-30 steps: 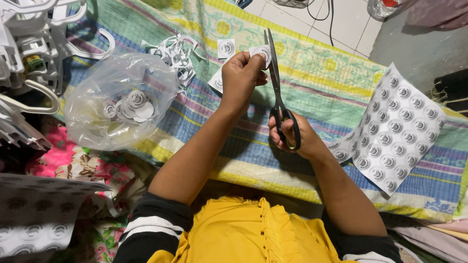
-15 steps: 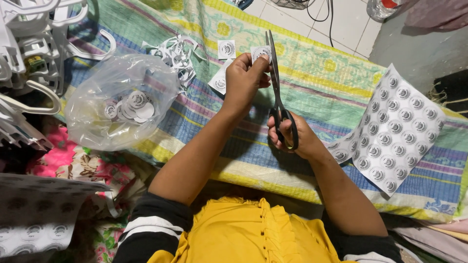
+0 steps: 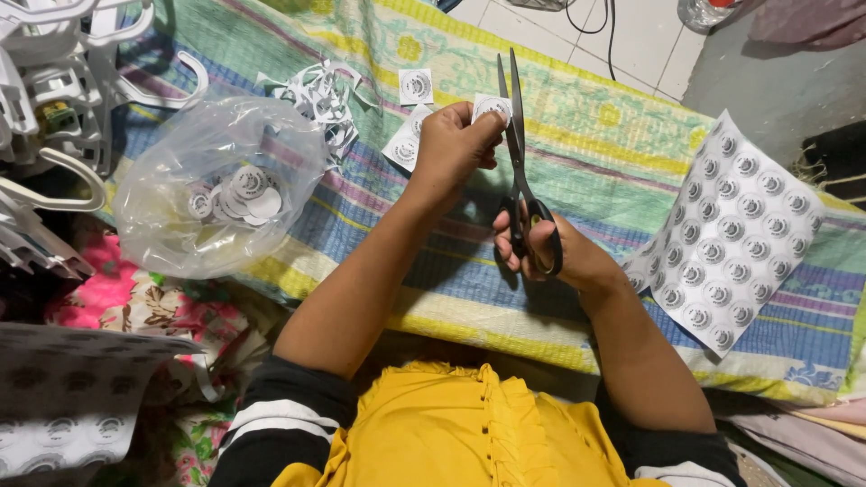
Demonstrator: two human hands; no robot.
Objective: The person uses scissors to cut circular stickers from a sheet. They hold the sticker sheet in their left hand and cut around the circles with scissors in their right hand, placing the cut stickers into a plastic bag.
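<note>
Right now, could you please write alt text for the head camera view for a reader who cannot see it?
A person's left hand holds a small paper sticker against the blades of black scissors gripped in the right hand, above a striped cloth. A clear bag of cut stickers lies left, an uncut sheet right.

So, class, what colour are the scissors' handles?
Black, on the scissors in the right hand, head view.

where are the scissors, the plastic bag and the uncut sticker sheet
scissors (image 3: 517, 135), head view, on the blades near the pivot
plastic bag (image 3: 171, 153), head view, on its clear upper wall
uncut sticker sheet (image 3: 731, 236), head view, on the sheet's middle
</note>
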